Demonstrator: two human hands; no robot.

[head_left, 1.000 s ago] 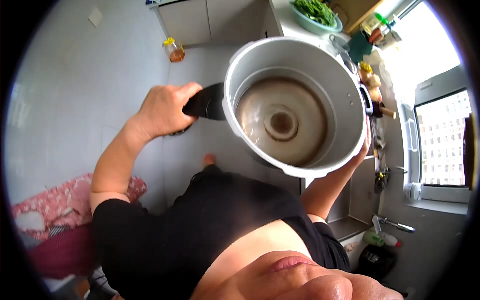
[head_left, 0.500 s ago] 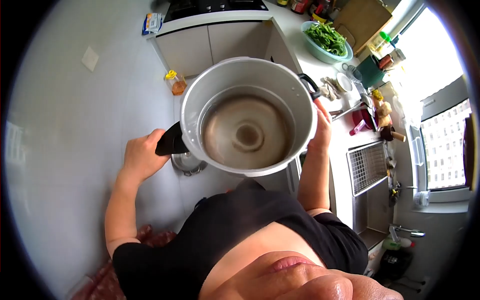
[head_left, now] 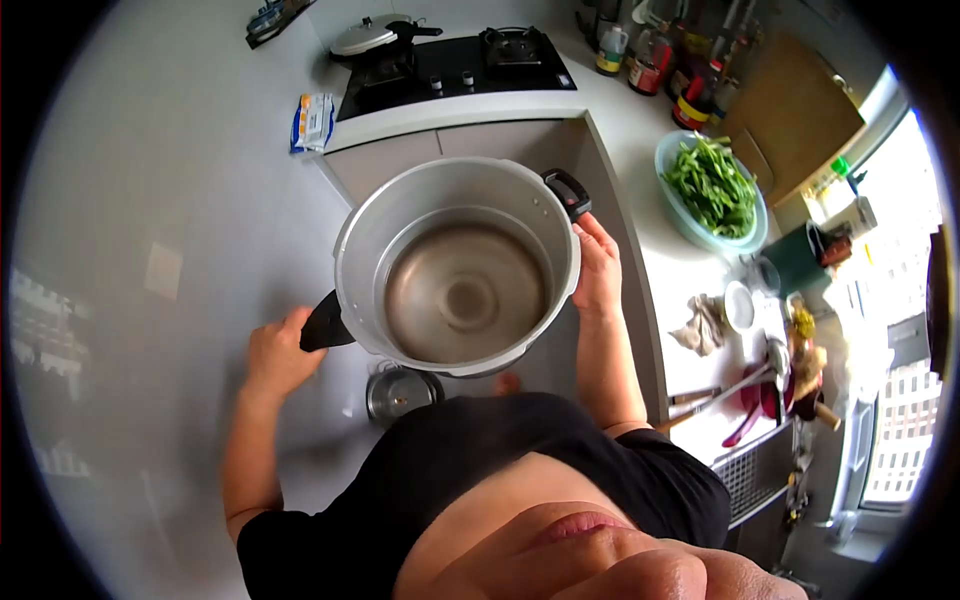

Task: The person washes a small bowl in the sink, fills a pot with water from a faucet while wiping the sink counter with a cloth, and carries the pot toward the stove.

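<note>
A large silver pressure cooker pot is held up in front of my chest, without its lid, and water covers its bottom. My left hand is closed around the long black handle on the pot's left side. On the other side, my right hand grips the pot by its short black handle, with some fingers hidden behind the wall. Below the pot, near my body, a round metal and glass object stands by the floor.
Ahead is a black gas stove with a pressure cooker lid at its left. On the right counter are a bowl of green vegetables, sauce bottles, a cloth, a ladle and a wire rack.
My view has shifted toward the stove, showing more of it and the lid. The pot has come nearer the stove, still in both hands; the sink has mostly left view.
</note>
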